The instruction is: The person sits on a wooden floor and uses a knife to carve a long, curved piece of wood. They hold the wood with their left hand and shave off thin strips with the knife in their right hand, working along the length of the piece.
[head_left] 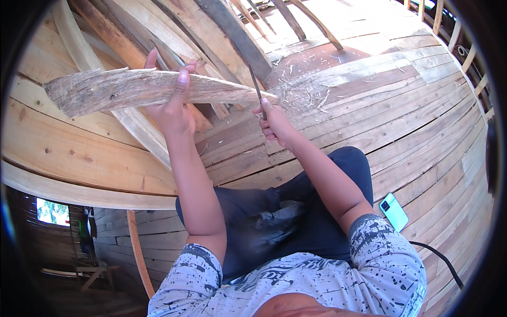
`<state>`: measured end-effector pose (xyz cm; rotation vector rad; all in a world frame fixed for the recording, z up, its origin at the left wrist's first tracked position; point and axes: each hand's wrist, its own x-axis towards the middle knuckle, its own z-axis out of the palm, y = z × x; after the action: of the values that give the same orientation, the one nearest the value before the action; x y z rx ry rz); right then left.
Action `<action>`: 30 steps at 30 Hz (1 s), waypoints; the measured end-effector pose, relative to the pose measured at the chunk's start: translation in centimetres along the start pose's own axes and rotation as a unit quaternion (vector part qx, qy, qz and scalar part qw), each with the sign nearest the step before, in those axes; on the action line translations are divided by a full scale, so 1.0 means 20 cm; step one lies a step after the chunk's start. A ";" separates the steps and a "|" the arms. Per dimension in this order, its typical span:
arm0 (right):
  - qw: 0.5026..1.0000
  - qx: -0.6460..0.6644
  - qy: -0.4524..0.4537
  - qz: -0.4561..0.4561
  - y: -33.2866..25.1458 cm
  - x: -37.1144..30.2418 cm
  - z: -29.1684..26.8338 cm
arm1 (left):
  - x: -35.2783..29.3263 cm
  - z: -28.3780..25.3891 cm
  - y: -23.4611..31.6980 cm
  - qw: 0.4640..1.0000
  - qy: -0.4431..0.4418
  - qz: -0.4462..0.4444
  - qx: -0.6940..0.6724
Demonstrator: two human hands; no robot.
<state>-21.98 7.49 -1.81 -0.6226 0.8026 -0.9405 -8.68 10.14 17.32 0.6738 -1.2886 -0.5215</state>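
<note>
My left hand (pixel 175 108) grips a long, rough piece of wood (pixel 121 91) near its middle, thumb across its face. The wood is broad at its left end and tapers to a pale, narrow tip on the right. In my right hand (pixel 277 124) is a thin, dark-bladed knife (pixel 255 82), held with the fingers wrapped round its handle. Its blade points up and away, crossing the wood close to the narrow tip. Whether the edge touches the wood I cannot tell.
Pale shavings (pixel 317 95) lie scattered over the plank floor (pixel 338 127). Several timber lengths (pixel 211 31) lean at the far left, beside a curved plank wall (pixel 90 158). A light-green phone (pixel 394 212) and a black cable (pixel 441 259) lie to my right.
</note>
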 end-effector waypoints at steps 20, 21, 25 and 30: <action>0.847 -0.358 0.215 -0.328 0.03 0.26 -0.06 | 0.04 0.32 -0.11 0.972 0.159 0.092 0.149; 0.878 -0.355 0.217 -0.238 0.12 0.35 -0.24 | 0.06 0.35 -0.11 0.972 0.161 0.099 0.142; 0.931 -0.309 0.174 -0.086 0.10 0.34 -0.24 | 0.09 0.33 -0.14 0.963 0.198 0.100 0.152; 0.887 -0.303 0.125 -0.326 -0.14 0.04 0.10 | 0.09 0.28 -0.18 0.953 0.223 0.119 0.167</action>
<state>-21.29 5.69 1.22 -1.3953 1.1651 -1.4096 -13.70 5.58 16.77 0.8461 -1.0138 0.0568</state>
